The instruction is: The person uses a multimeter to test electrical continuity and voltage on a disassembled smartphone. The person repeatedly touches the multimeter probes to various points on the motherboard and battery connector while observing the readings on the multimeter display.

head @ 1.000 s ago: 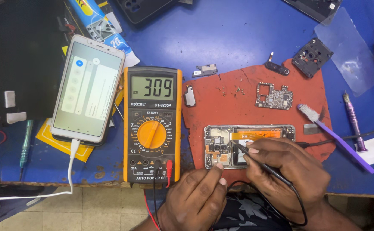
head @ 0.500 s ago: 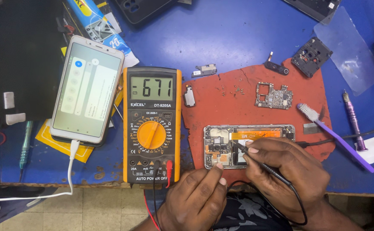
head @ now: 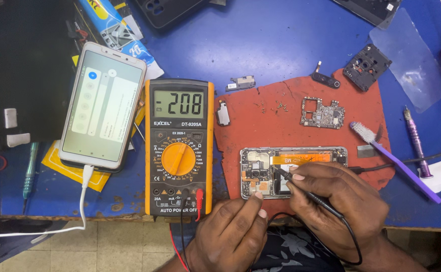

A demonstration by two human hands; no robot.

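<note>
An opened phone with its back off lies on a red mat. My right hand pinches a black test probe like a pen. The probe's tip touches the board inside the phone, near the middle. My left hand is curled at the table's front edge, with its index fingertip on the phone's near rim. A red lead runs under its palm, and what it holds is hidden. Both leads plug into an orange and black multimeter left of the mat.
A white phone on a charging cable lies left of the meter, its screen lit. A loose circuit board, small screws and a purple-handled brush are on the mat. A purple screwdriver lies right, a green one far left.
The number on the multimeter's display has changed twice. Both hands and the black probe have stayed almost still on the opened phone.
</note>
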